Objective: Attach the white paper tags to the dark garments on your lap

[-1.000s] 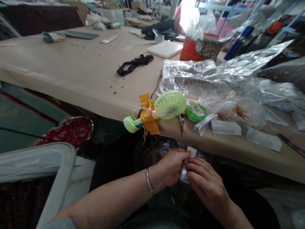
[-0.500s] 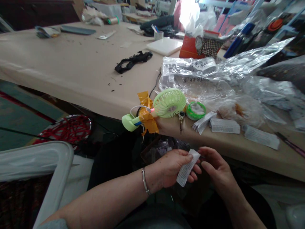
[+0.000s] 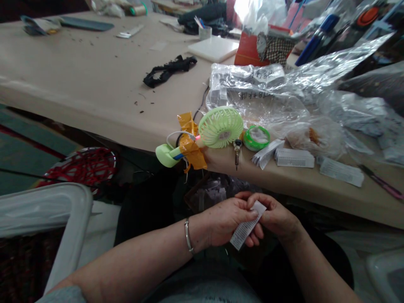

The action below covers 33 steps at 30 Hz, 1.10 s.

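Head view: left hand [image 3: 227, 221] pinches slanted white printed label [image 3: 244, 230]; right hand [image 3: 277, 215] grips its upper end; green fan [image 3: 221, 128] taped at table [image 3: 104, 92] edge.

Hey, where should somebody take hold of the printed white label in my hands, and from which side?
Probably by the lower end of the label, pinched across its two flat faces, coming from the side nearest your body. It's a thin, slanted strip: your left hand has its thumb on the upper part, your right hand is at the top end, and the lower end sticks out uncovered.
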Motion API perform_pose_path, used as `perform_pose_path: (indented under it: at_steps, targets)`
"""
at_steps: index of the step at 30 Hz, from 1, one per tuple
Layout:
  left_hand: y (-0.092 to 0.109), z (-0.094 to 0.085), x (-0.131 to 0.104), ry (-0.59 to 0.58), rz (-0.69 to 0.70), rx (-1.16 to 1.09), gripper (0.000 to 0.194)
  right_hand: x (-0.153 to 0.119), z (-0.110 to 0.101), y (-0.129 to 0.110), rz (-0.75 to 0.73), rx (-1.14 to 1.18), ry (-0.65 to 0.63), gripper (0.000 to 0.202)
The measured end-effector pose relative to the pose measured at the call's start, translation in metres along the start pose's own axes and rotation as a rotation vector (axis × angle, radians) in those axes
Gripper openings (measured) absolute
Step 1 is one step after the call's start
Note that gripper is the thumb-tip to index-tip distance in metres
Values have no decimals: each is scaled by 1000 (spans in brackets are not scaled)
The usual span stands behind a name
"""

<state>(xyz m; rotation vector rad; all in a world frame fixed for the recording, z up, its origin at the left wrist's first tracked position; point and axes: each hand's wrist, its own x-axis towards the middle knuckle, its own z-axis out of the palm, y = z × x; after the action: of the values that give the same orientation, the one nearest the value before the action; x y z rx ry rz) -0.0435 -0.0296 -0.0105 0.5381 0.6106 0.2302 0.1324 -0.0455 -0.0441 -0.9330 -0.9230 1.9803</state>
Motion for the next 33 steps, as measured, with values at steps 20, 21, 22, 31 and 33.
perform_pose_path:
  at_steps: [20, 21, 22, 31, 33]
  targets:
    - [4, -6, 0, 131, 104, -28, 29, -19, 26, 0, -533, -1176, 485, 34]
    - [4, -6, -1, 130, 107, -24, 27, -18, 26, 1, -515, -1126, 505, 36]
    - [4, -6, -1, 134, 114, -20, 26, -18, 27, 2, -487, -1051, 531, 37]
    - [5, -4, -10, 269, 263, 83, 38, 7, 35, 5, -171, -233, 547, 23]
    - [5, -5, -11, 295, 295, 120, 37, 13, 39, 3, -165, -211, 541, 23]
